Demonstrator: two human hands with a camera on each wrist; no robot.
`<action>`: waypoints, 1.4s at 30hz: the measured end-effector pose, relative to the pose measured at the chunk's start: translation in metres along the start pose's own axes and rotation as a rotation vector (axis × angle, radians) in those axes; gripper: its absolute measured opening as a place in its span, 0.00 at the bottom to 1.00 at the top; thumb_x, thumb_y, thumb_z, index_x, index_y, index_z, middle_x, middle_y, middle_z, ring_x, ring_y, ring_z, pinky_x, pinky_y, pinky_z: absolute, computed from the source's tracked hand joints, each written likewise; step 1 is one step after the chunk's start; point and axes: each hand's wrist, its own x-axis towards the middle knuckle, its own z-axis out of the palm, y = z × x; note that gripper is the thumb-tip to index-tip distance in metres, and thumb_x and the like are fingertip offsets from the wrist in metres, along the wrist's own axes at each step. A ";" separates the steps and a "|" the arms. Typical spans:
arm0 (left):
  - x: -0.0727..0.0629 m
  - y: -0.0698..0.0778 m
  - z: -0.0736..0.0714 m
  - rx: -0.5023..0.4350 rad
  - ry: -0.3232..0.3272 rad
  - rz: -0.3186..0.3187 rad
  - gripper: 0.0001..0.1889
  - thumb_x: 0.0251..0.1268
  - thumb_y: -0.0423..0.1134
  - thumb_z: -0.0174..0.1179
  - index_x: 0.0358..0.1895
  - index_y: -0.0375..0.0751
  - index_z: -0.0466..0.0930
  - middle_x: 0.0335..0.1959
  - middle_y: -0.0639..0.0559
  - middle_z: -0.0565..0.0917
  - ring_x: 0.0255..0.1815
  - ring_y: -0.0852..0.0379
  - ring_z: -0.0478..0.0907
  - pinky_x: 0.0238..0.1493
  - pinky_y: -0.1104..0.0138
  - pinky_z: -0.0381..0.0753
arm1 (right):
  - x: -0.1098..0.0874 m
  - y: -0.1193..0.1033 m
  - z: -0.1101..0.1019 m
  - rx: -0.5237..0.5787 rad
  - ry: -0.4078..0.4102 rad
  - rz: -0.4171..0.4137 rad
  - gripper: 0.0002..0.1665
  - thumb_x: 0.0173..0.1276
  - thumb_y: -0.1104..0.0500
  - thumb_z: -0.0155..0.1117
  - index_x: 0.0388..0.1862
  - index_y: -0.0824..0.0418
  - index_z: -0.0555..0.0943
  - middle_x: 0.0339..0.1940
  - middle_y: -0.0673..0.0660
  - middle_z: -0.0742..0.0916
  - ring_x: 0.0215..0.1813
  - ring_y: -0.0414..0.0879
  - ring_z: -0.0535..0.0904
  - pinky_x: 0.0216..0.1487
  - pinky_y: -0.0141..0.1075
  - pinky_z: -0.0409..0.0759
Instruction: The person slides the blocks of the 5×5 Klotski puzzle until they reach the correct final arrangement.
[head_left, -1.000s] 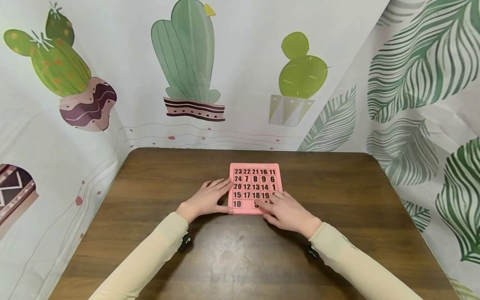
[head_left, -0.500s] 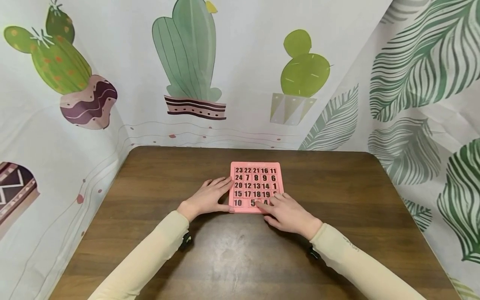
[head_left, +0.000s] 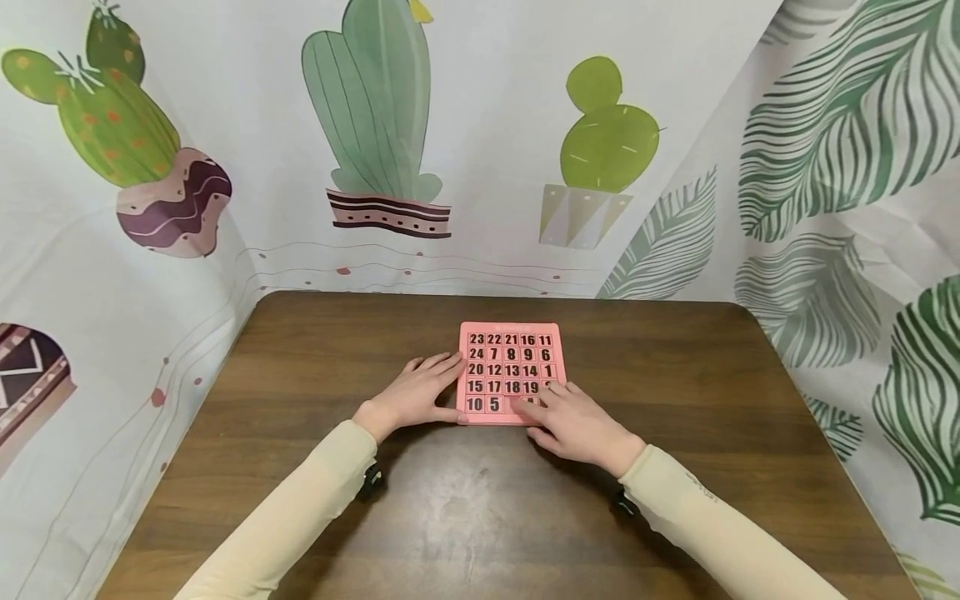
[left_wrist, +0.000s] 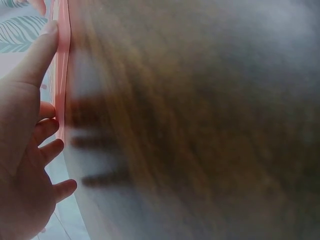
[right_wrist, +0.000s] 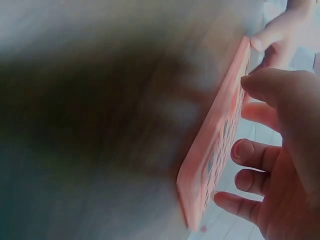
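A pink number sliding puzzle (head_left: 512,328) lies flat on the wooden table, its black-numbered tiles face up. My left hand (head_left: 412,397) rests at its left side, fingers along the left edge and thumb at the lower left corner. In the left wrist view that thumb (left_wrist: 37,57) lies against the pink frame. My right hand (head_left: 577,422) reaches over the lower right corner, its index finger extended onto the bottom row. The tile 5 (head_left: 494,404) sits beside the tile 10 (head_left: 475,404), with a gap to its right under the fingertip. Tiles at the lower right are partly covered by the right hand.
The brown wooden table (head_left: 337,342) reaches back to a white cloth backdrop (head_left: 495,125) printed with cacti and leaves. Dark bands (head_left: 371,481) show at both wrists, below the pale sleeves (head_left: 300,508).
The tile 5 has slid left along the bottom row to sit next to 10, and the gap is now to its right. The left hand stays in place; the right index finger remains over the bottom row.
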 end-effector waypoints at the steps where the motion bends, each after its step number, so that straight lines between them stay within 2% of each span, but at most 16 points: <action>1: 0.000 0.000 0.000 0.002 0.001 0.000 0.54 0.65 0.71 0.63 0.84 0.43 0.54 0.85 0.46 0.55 0.84 0.43 0.52 0.77 0.37 0.53 | -0.003 0.002 -0.001 0.002 -0.001 0.011 0.27 0.72 0.49 0.69 0.68 0.54 0.83 0.39 0.53 0.84 0.45 0.52 0.77 0.47 0.47 0.74; 5: 0.000 -0.001 0.000 0.000 -0.001 -0.004 0.54 0.64 0.71 0.63 0.84 0.43 0.54 0.85 0.46 0.55 0.84 0.44 0.52 0.77 0.38 0.53 | -0.017 0.009 -0.003 -0.011 -0.018 0.045 0.26 0.72 0.50 0.70 0.66 0.54 0.84 0.37 0.53 0.83 0.40 0.51 0.74 0.42 0.43 0.71; 11: -0.001 0.002 -0.001 -0.006 0.006 0.005 0.53 0.64 0.70 0.64 0.84 0.41 0.56 0.85 0.45 0.57 0.84 0.43 0.53 0.76 0.37 0.54 | -0.029 0.012 0.001 -0.007 -0.044 0.071 0.28 0.73 0.48 0.68 0.70 0.53 0.82 0.33 0.52 0.80 0.36 0.49 0.70 0.41 0.42 0.69; 19: -0.001 0.003 -0.001 0.000 0.004 0.007 0.54 0.64 0.70 0.64 0.84 0.41 0.56 0.85 0.45 0.56 0.84 0.43 0.53 0.76 0.37 0.54 | -0.021 0.006 0.005 -0.002 -0.005 0.042 0.29 0.71 0.50 0.70 0.70 0.54 0.82 0.38 0.54 0.84 0.41 0.51 0.75 0.42 0.44 0.72; 25: -0.001 0.003 -0.003 -0.010 -0.002 0.007 0.54 0.64 0.71 0.63 0.84 0.41 0.55 0.85 0.45 0.56 0.84 0.42 0.53 0.76 0.36 0.54 | -0.012 0.001 0.008 -0.032 0.010 0.013 0.28 0.72 0.48 0.69 0.68 0.54 0.83 0.34 0.52 0.81 0.41 0.51 0.75 0.41 0.43 0.72; 30: 0.001 0.003 -0.002 -0.001 0.001 0.008 0.54 0.64 0.70 0.64 0.84 0.41 0.56 0.85 0.45 0.56 0.84 0.43 0.53 0.76 0.37 0.54 | -0.012 0.002 0.007 -0.011 0.000 0.034 0.27 0.73 0.48 0.68 0.69 0.53 0.82 0.36 0.53 0.82 0.43 0.51 0.75 0.43 0.44 0.73; 35: 0.001 0.002 -0.002 0.009 0.005 0.009 0.53 0.64 0.69 0.65 0.83 0.40 0.57 0.84 0.44 0.57 0.83 0.42 0.55 0.76 0.38 0.57 | -0.025 0.012 0.001 0.019 0.022 0.075 0.27 0.73 0.50 0.69 0.68 0.55 0.83 0.40 0.54 0.83 0.42 0.51 0.74 0.45 0.45 0.73; 38: 0.001 0.002 -0.002 0.008 0.004 0.008 0.53 0.64 0.69 0.65 0.83 0.40 0.57 0.84 0.44 0.58 0.83 0.41 0.56 0.75 0.39 0.58 | -0.036 0.020 -0.003 0.008 0.036 0.099 0.26 0.71 0.51 0.70 0.66 0.56 0.85 0.36 0.53 0.80 0.39 0.51 0.72 0.42 0.43 0.72; 42: 0.001 0.003 -0.002 0.005 0.004 0.009 0.53 0.64 0.68 0.65 0.83 0.40 0.57 0.84 0.44 0.58 0.83 0.41 0.56 0.75 0.39 0.58 | -0.051 0.028 -0.003 -0.006 0.017 0.123 0.25 0.70 0.51 0.71 0.65 0.54 0.86 0.33 0.52 0.77 0.37 0.49 0.69 0.40 0.41 0.70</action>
